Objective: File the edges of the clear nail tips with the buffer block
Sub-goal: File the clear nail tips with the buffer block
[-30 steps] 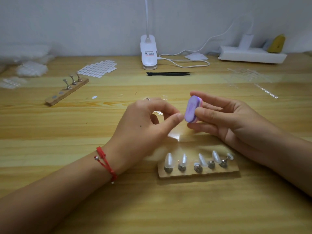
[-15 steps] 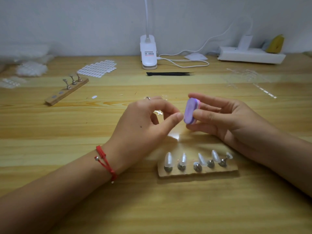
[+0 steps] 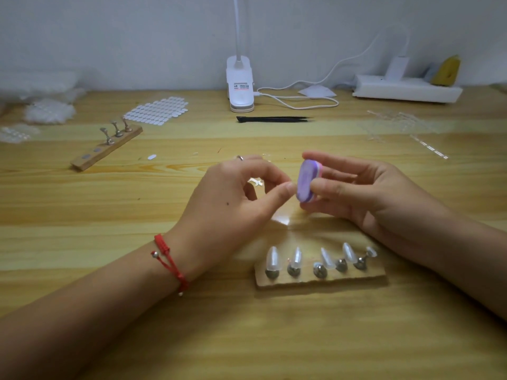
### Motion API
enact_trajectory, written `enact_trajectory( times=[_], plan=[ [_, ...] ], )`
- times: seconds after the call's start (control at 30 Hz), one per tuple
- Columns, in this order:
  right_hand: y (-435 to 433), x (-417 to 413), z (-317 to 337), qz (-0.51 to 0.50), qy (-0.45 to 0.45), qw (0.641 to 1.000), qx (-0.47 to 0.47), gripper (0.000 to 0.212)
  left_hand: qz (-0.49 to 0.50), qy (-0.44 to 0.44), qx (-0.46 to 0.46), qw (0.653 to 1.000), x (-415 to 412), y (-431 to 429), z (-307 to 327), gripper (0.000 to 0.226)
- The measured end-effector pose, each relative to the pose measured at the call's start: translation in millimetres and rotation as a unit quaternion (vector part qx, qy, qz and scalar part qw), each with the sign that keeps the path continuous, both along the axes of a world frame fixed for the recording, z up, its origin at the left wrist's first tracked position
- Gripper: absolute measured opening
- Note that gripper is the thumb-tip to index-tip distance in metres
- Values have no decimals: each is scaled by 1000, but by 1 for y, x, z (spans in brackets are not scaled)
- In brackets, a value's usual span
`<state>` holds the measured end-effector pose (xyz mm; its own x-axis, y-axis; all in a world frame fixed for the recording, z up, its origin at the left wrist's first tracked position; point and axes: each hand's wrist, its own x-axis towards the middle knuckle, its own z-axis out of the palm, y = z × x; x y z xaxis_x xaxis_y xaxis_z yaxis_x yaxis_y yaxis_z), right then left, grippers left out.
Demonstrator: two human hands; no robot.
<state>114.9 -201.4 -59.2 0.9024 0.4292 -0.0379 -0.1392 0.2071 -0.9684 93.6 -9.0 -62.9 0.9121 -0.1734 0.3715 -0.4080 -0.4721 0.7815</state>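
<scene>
Head view: nearest on the desk (image 3: 82, 338), a wooden stand (image 3: 321, 279) carries five clear nail tips (image 3: 325, 257), pointing away; whether they are filed cannot be told. Above it, the left hand (image 3: 233, 204) pinches something tiny, probably a tip, against the buffer block (image 3: 307, 184), long axis near upright, gripped by the right hand (image 3: 365, 193).
</scene>
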Motion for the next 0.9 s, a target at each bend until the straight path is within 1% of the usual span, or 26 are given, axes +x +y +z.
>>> enact_trajectory(
  times=[0.07, 0.13, 0.2, 0.27, 0.33, 0.4, 0.47, 0.57, 0.6, 0.7, 0.73, 0.83, 0.9],
  plan=[
    [-1, 1, 0, -15, 7, 1000, 19, 41, -5, 3, 1, 1000, 0, 0, -1, 9],
    [0, -1, 0, 11, -8, 1000, -9, 43, 7, -13, -24, 1000, 1, 1, 0, 10],
    [1, -3, 0, 29, -19, 999, -33, 43, 14, -12, -24, 1000, 1, 1, 1, 10],
    [0, 0, 0, 4, -5, 1000, -1, 41, 2, 7, 8, 1000, 1, 1, -1, 8],
    [-1, 3, -1, -10, 6, 1000, 23, 39, -4, 15, 13, 1000, 0, 0, -2, 8],
    [-1, 1, -1, 11, -4, 1000, 3, 43, 4, 3, -20, 1000, 1, 0, 0, 8],
    [1, -1, -1, 24, -15, 999, -21, 45, 13, -2, -25, 1000, 1, 1, 1, 9],
    [-2, 4, -2, -13, 10, 999, 32, 41, -10, 21, 16, 1000, 0, -1, -2, 9],
    [-2, 4, -2, -17, 13, 999, 39, 40, -10, 19, 11, 1000, 0, -1, -2, 9],
    [0, 1, -2, 12, -11, 1000, 0, 43, 12, 0, -33, 999, 1, 0, 0, 11],
    [1, 1, -3, 12, -14, 1000, -3, 43, 12, 4, -29, 1000, 1, 1, 0, 10],
    [-1, 4, -3, -21, 7, 999, 37, 39, -9, 19, 6, 1000, 0, -1, -1, 8],
    [-1, 2, -2, -7, -4, 1000, 16, 41, 4, 3, -22, 1000, 0, -1, 0, 9]
  ],
)
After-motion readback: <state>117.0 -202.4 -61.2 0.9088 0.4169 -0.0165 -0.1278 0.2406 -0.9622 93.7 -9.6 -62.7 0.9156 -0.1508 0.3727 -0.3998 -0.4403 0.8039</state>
